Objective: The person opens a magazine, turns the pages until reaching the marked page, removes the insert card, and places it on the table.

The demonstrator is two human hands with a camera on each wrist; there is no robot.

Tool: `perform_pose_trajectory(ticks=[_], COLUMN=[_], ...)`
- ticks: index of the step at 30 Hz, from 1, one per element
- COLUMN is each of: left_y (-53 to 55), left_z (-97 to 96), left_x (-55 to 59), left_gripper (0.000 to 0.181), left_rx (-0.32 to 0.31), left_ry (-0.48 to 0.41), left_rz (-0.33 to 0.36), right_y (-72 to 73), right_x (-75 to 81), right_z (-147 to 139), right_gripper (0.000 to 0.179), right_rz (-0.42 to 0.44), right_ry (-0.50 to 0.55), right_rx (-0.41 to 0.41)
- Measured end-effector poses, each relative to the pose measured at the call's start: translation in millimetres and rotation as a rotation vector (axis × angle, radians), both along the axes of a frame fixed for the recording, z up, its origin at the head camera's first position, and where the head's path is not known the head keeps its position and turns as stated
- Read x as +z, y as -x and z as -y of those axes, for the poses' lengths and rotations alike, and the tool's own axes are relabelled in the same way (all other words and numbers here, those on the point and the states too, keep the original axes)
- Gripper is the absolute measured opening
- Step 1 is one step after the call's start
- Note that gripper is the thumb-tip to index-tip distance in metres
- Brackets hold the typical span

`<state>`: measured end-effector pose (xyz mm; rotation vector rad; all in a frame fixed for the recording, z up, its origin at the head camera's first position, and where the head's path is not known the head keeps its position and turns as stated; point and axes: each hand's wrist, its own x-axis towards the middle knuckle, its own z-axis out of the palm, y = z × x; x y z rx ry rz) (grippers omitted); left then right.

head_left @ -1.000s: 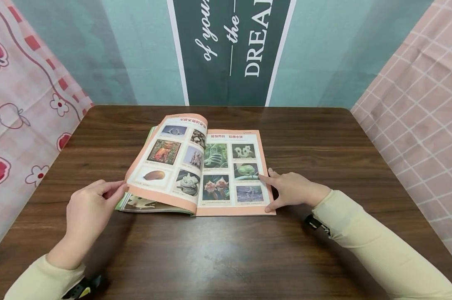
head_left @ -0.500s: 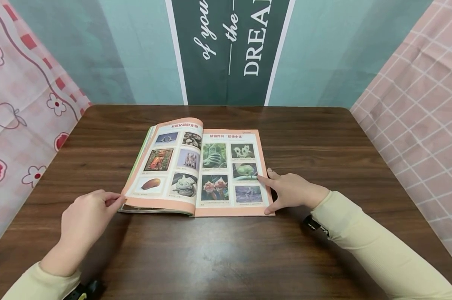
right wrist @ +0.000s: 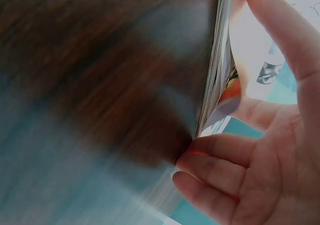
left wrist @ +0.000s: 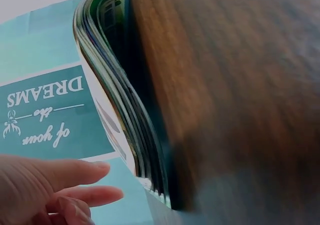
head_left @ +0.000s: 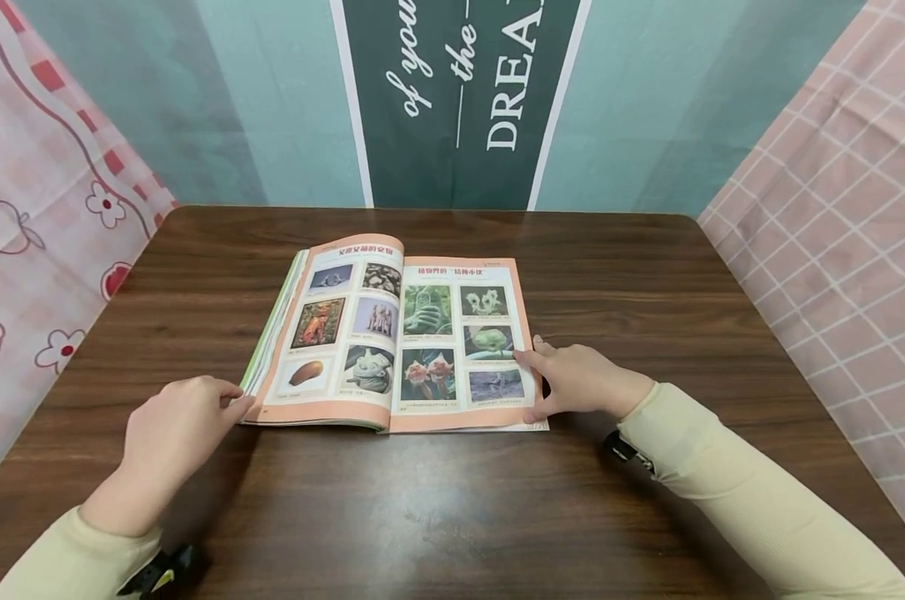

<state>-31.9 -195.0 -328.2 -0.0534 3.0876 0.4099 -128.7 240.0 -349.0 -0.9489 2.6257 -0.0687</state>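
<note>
An open magazine (head_left: 458,333) lies on the table, with photos of carved figures on its left page and plants on its right. Its left stack of pages shows edge-on in the left wrist view (left wrist: 130,110). My left hand (head_left: 175,429) is at the lower left corner, thumb and forefinger extended and apart from the pages. At the right edge, my right hand (head_left: 580,379) has thumb and forefinger spread on the top page. That page is slightly buckled in the right wrist view, where the other fingers (right wrist: 215,167) are at the magazine's edge.
The dark wooden table (head_left: 437,517) stands against a teal cloth (head_left: 295,108) with printed lettering. Patterned cloth (head_left: 40,167) hangs at the left, and a pink checked cloth (head_left: 835,167) at the right. A black device (head_left: 625,450) sits at the right wrist.
The left page has come down flat onto its stack, and my left hand has let go of it. The right page's edge has shifted left, baring a strip of the sheet beneath.
</note>
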Motion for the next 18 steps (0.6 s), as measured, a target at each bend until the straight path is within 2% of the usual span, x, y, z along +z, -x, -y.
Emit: perform_pose_trajectory(ticks=[6, 10, 12, 18], left_y=[3.6, 5.9, 7.9, 17.7], left_z=[-5.3, -10.0, -14.5, -41.5], left_x=[5.4, 8.9, 10.2, 7.9], left_gripper=[0.029, 0.033, 0.033, 0.03], left_rx=[-0.011, -0.014, -0.025, -0.089], left_ry=[-0.024, -0.043, -0.062, -0.129], left_rz=[-0.057, -0.056, -0.056, -0.153], right_y=[1.8, 2.9, 3.8, 5.4], right_x=[-2.5, -3.6, -3.3, -1.4], right_z=[2, 3, 2, 2], right_gripper=[0.071, 0.042, 0.033, 0.03], right_rz=[-0.054, -0.118, -0.129, -0.092], right_ry=[0.053, 0.061, 0.05, 0.042], right_rx=[0.001, 0.035, 0.037, 0.002])
